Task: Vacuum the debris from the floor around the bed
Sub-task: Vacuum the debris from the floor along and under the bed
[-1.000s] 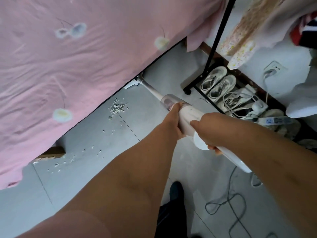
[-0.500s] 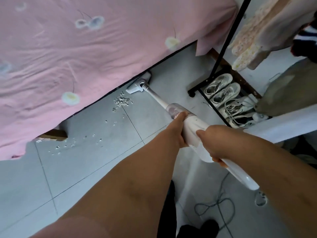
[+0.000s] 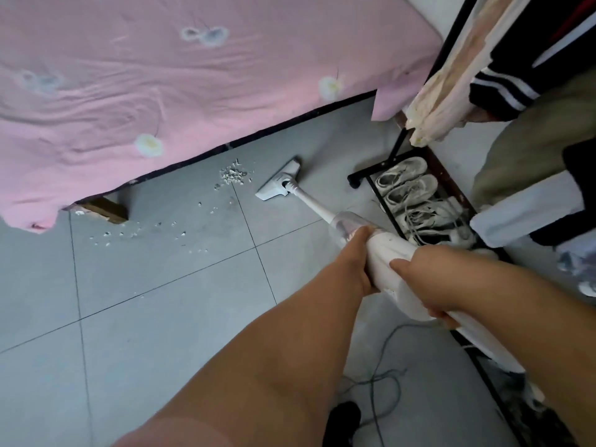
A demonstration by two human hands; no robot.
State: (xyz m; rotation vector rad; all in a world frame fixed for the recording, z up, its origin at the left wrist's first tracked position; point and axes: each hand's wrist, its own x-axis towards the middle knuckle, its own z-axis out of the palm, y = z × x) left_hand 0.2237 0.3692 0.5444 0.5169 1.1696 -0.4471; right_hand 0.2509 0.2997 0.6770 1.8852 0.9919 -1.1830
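Pulling the vacuum back from the bed, crumbs not yet picked up

From the head camera, the person holds a white vacuum (image 3: pixel 387 253) with 2 hands. The left hand (image 3: pixel 356 262) grips the fat part of the body, just behind the clear dust cup. Its thumb lies along the top. Its fingers curl round the far side, so I cannot tell how their tips lie. The right hand (image 3: pixel 419 279) wraps round the handle further back, fingers curled under and pressed together.

The vacuum head (image 3: pixel 279 182) has moved. 1 second ago it was tucked under the edge of the pink bed (image 3: pixel 193 75). Now it sits flat on the open grey floor (image 3: pixel 161 301), just to the right of the crumb pile (image 3: pixel 232 174) and not touching it.

The pile looks the same as before, close to the bed's edge. Small loose bits (image 3: pixel 145 233) trail off to the left, toward a wooden bed leg (image 3: pixel 103 209). So I think the main mess is not done. The next push should likely swing left, over the pile and then along the trail.

A thin cord (image 3: pixel 372 395) loops on the floor near the person's foot and could snag. A black shoe rack (image 3: pixel 371 171) with white shoes (image 3: pixel 406 185) stands close on the right.
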